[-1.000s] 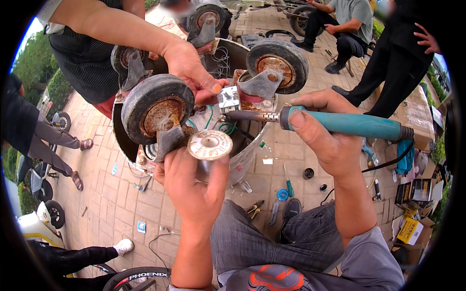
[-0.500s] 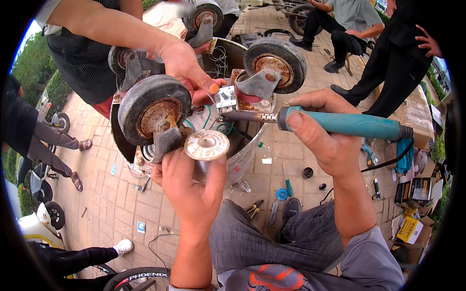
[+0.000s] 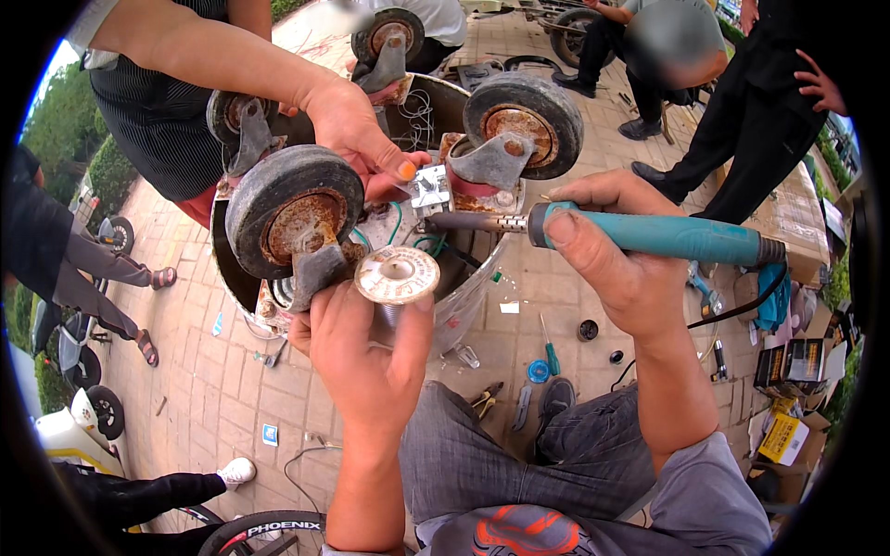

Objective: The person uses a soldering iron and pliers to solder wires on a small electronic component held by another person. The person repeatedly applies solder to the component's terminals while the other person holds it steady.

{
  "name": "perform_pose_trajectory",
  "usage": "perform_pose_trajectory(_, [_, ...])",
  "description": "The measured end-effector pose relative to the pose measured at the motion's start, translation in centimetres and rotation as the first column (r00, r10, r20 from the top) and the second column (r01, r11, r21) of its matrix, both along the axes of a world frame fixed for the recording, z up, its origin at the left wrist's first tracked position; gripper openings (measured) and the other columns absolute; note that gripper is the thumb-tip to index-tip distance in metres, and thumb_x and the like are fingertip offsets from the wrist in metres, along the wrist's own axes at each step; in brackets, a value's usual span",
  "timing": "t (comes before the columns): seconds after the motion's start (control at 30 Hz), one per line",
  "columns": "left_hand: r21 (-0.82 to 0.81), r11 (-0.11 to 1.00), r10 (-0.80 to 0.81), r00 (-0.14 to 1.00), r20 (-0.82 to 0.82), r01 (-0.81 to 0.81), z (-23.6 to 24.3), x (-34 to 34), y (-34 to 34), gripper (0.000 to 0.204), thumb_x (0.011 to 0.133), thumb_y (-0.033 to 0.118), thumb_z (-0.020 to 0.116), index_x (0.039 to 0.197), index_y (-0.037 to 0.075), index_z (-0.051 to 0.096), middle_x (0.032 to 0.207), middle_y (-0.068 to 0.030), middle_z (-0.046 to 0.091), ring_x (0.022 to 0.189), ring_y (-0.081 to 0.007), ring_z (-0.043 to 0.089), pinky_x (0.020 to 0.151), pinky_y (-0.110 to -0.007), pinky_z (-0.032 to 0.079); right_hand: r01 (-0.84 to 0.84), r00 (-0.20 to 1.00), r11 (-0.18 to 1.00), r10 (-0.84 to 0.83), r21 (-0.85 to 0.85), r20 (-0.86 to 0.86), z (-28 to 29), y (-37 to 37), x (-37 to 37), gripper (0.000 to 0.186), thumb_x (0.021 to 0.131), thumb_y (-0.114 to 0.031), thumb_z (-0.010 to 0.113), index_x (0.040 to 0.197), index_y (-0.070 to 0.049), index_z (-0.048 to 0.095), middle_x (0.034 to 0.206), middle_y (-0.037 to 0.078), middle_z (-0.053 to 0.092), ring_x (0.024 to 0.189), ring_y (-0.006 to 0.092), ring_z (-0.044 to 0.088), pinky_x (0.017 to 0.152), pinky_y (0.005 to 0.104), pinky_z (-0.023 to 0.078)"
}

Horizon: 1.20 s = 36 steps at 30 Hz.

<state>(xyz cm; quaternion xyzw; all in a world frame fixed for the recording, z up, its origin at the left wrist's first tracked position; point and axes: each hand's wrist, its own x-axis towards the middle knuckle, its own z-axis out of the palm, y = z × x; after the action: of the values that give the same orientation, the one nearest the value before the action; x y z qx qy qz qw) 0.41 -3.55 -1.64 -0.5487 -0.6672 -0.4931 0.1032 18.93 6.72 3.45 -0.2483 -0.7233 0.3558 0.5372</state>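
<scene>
My right hand (image 3: 616,255) is wrapped round a teal-handled soldering iron (image 3: 681,237). Its dark tip reaches left to the lower edge of a small metal switch-like part (image 3: 430,190), which another person's hand (image 3: 357,130) holds from above. Between the thumb and fingers of my left hand (image 3: 366,357) is a spool of solder wire (image 3: 398,275), its round flange facing up. Behind the spool, green wires (image 3: 395,225) come out of an upturned metal drum-shaped body (image 3: 473,301) fitted with rusty caster wheels (image 3: 295,211). Whether solder touches the joint I cannot tell.
On the brick paving (image 3: 232,398) lie a screwdriver (image 3: 550,347), pliers (image 3: 487,398), a utility knife (image 3: 522,408) and a blue round tin (image 3: 538,372). Open cartons (image 3: 793,371) stand at the right. Several people sit or stand around, and a bicycle wheel (image 3: 269,528) is at lower left.
The small metal part has tilted slightly in the other person's fingers. A seated person at the back has bent forward. My hands, the iron and the spool have barely moved.
</scene>
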Motion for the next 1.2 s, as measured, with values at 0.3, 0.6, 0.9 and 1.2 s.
perform_pose_trajectory(0.3, [-0.04, 0.999, 0.002, 1.0, -0.004, -0.003, 0.16, 0.0, -0.11, 0.026, 0.074, 0.021, 0.075, 0.094, 0.005, 0.07, 0.091, -0.0083, 0.068, 0.09, -0.0253, 0.06, 0.088, -0.037, 0.029, -0.002, 1.0, 1.0, 0.003, -0.008, 0.019, -0.01, 0.05, 0.03, 0.023, 0.085, -0.016, 0.076, 0.093, 0.003, 0.066, 0.068, 0.005, 0.068, 0.059, 0.0049, 0.058, 0.05, 0.0206, 0.043])
perform_pose_trajectory(0.6, [-0.034, 0.999, 0.003, 1.0, -0.026, -0.003, 0.25, 0.11, -0.14, 0.024, 0.077, 0.021, 0.075, 0.096, 0.006, 0.07, 0.09, -0.0057, 0.067, 0.09, -0.0229, 0.059, 0.089, -0.036, 0.03, -0.002, 1.0, 1.0, 0.001, 0.024, 0.024, 0.04, 0.03, 0.04, 0.023, 0.085, -0.015, 0.075, 0.093, 0.004, 0.066, 0.069, 0.005, 0.068, 0.059, 0.0052, 0.058, 0.051, 0.0209, 0.043])
perform_pose_trajectory(0.9, [-0.027, 1.0, -0.007, 0.999, -0.033, 0.006, 0.01, -0.09, 0.05, 0.026, 0.073, 0.021, 0.077, 0.093, 0.005, 0.07, 0.085, -0.0063, 0.066, 0.087, -0.025, 0.059, 0.086, -0.037, 0.03, 0.001, 1.0, 1.0, -0.001, 0.001, 0.013, 0.07, -0.01, 0.07, 0.022, 0.084, -0.014, 0.076, 0.093, 0.004, 0.066, 0.068, 0.005, 0.068, 0.059, 0.0053, 0.059, 0.051, 0.0209, 0.044])
perform_pose_trajectory(1.2, [-0.097, 0.995, -0.012, 1.0, 0.008, 0.013, 0.82, 0.16, -0.66, 0.023, 0.08, 0.018, 0.073, 0.098, 0.004, 0.071, 0.093, -0.0072, 0.066, 0.091, -0.0226, 0.057, 0.09, -0.036, 0.031, 0.035, 0.999, 0.999, -0.034, 0.036, -0.033, 0.61, -0.26, 0.62, 0.023, 0.085, -0.016, 0.075, 0.094, 0.004, 0.067, 0.074, 0.005, 0.068, 0.062, 0.0058, 0.059, 0.053, 0.0198, 0.043])
